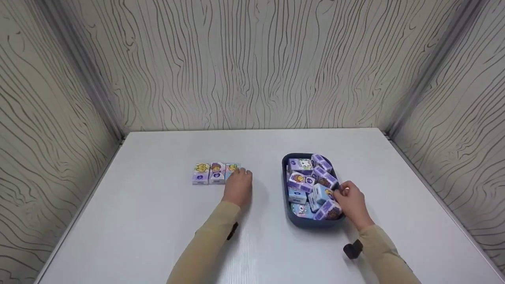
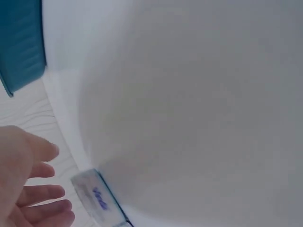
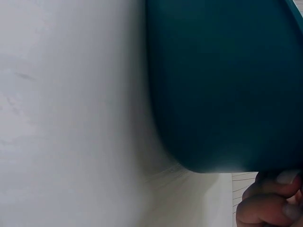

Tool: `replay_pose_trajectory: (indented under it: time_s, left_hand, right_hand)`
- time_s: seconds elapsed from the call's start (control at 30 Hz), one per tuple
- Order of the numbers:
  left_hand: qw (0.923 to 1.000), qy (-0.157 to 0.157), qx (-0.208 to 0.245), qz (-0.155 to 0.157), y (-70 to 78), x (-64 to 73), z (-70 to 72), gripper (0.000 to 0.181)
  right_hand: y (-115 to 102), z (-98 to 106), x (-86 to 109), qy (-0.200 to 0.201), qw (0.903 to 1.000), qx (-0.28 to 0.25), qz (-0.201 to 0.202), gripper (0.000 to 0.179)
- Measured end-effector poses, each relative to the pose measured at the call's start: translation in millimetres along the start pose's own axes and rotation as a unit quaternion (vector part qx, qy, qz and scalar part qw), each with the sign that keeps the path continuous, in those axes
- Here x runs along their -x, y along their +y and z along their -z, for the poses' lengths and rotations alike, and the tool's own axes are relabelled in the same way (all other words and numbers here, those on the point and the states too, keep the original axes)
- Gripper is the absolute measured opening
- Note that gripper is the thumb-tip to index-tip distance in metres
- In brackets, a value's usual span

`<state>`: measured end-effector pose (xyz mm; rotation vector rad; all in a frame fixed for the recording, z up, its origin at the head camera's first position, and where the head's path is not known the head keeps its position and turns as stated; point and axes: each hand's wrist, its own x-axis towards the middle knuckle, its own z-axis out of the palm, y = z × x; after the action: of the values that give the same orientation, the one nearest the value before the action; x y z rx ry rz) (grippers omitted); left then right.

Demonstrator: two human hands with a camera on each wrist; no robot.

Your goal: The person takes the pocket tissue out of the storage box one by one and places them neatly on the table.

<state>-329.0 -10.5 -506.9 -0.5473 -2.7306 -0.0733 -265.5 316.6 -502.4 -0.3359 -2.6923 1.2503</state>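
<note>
In the head view, three small printed boxes stand side by side on the table: a yellow-and-purple box (image 1: 201, 174), a purple box (image 1: 217, 173) and a light blue box (image 1: 231, 169). My left hand (image 1: 238, 186) is at the right side of the light blue one. Its fingers (image 2: 45, 195) are loosely extended in the left wrist view, beside a box end (image 2: 98, 197). My right hand (image 1: 352, 203) is at the right rim of a dark blue bin (image 1: 311, 223), fingers curled, thumb by a small blue box (image 1: 324, 193). I cannot tell whether it grips that box or the rim.
Several purple and light blue boxes (image 1: 302, 180) lie jumbled in the bin, some leaning over its right rim. The white table (image 1: 158, 221) ends at a wood-patterned panel (image 1: 244, 71) behind, with similar panels left and right.
</note>
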Motion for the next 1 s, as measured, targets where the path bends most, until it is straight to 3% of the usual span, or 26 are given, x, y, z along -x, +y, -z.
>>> replay_pose_trajectory:
  time_s: [0.2,0.47,0.6,0.77,0.87,1.0]
  left_hand:
    - [0.9987,0.006,0.034,-0.037,25.1,-7.9,14.9,0.019]
    - [0.9909,0.033,0.037,-0.125,74.2,-8.3,38.1,0.031]
    - [0.9777,0.030,0.000,-0.208,102.9,-3.9,53.3,0.033]
    - [0.9547,0.033,-0.019,-0.295,139.8,1.6,64.0,0.036]
    - [0.9471,0.009,-0.014,-0.321,159.7,3.1,65.9,0.038]
    - [0.9454,-0.037,-0.017,-0.323,177.7,4.0,64.1,0.037]
  right_hand:
    - [-0.8,0.7,-0.3,0.000,1.0000,-0.006,-0.001,0.015]
    - [0.6,-0.3,0.3,0.011,0.9999,0.000,0.013,0.012]
    - [1.5,-1.0,0.9,0.016,0.9997,0.001,0.017,0.013]
    - [2.4,-0.1,1.2,0.023,0.9996,0.005,0.017,0.013]
    - [2.3,0.4,1.2,0.029,0.9993,0.001,0.025,0.011]
    - [2.3,0.2,1.3,0.027,0.9991,-0.009,0.033,0.011]
